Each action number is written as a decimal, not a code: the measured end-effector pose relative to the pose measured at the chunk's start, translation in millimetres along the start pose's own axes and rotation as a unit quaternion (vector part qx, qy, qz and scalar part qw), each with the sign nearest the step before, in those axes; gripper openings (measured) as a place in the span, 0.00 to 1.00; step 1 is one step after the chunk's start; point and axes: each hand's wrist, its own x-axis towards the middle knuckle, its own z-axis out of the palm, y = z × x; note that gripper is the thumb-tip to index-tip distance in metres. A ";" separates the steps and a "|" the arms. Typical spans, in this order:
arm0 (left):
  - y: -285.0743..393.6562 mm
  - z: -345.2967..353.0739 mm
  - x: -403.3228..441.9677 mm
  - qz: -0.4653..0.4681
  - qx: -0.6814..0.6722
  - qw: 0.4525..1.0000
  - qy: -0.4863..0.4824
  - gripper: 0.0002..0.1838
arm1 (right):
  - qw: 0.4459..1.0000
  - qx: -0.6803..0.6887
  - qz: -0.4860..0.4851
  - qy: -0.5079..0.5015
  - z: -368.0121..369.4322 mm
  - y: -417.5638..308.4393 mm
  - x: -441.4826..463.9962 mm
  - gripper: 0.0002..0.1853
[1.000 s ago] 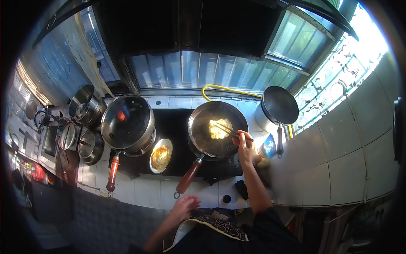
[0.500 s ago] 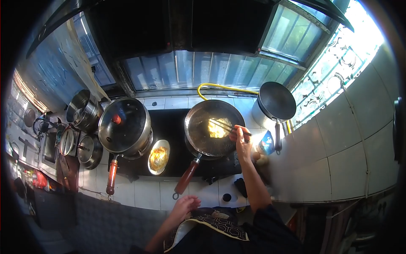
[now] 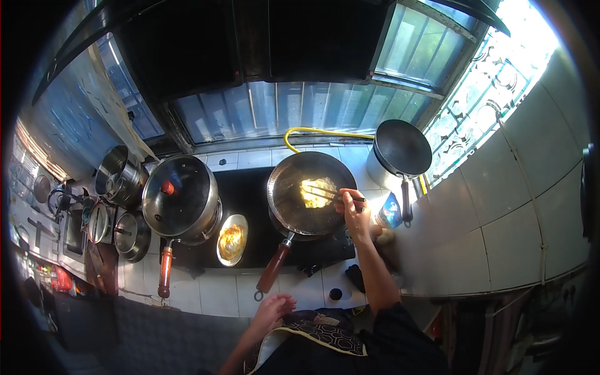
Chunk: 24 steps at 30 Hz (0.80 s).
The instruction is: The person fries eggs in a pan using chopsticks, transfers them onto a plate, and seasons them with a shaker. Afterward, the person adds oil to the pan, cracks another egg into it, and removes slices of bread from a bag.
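A fried egg (image 3: 317, 193), pale yellow with whitish edges, lies in a dark wok (image 3: 289, 209) on the stove. Over the wok's right side, my right hand (image 3: 354, 207) is closed round a pair of dark chopsticks (image 3: 324, 195), whose tips reach onto the egg. Below the wok's red-brown wooden handle (image 3: 275, 267), my left hand (image 3: 275, 308) hovers in front of the body, loosely bent, with nothing in it; it does not touch the handle. A white oval dish (image 3: 220, 250) left of the wok holds another browned fried egg (image 3: 233, 242).
A lidded pan (image 3: 181, 194) with a wooden handle stands on the left burner. Steel pots (image 3: 120, 177) crowd the far left, by the sink (image 3: 74, 232). To the right, a small dark pan (image 3: 403, 147) rests on a white pot, near a blue packet (image 3: 390, 211) and eggs (image 3: 382, 235).
The whole view has shifted slightly left and down. My right hand has turned a little, and the chopsticks still reach onto the egg. My left hand stays about where it was.
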 end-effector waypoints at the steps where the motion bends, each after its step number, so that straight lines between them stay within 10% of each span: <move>1: 0.1 -0.9 0.8 0.006 -0.002 1.000 0.000 0.12 | 1.000 0.001 0.000 0.001 -1.2 -4.0 -0.9 0.10; 24: -0.4 2.4 1.3 0.000 0.004 1.000 -0.004 0.12 | 0.999 -0.014 0.035 -0.021 -20.5 3.5 -17.4 0.09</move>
